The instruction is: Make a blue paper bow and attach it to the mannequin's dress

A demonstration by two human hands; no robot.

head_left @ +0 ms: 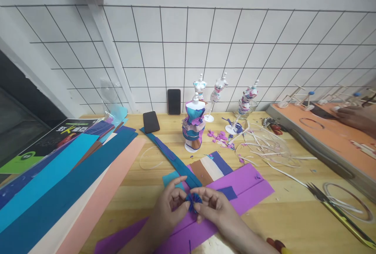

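Between my two hands is a small blue and teal pleated paper rosette (194, 202). My left hand (169, 207) pinches its left edge with thumb and fingers. From the other side, my right hand (216, 209) grips its right edge. Below them lies a long purple crepe paper strip (249, 179), slanting across the table. Just beyond my hands are a folded teal strip (176, 160) and brown, cream and dark blue paper pieces (213, 168). A small mannequin (194, 123) dressed in coloured paper stands upright farther back.
Long coloured paper sheets (73, 183) cover the left side. Behind are two phones (151, 121), more mannequins (219, 89) and purple scraps (220, 136). Tangled white strips (264, 144) and yellow-handled scissors (337, 211) lie right. Another person's hand (352, 119) rests over an orange board (320, 136).
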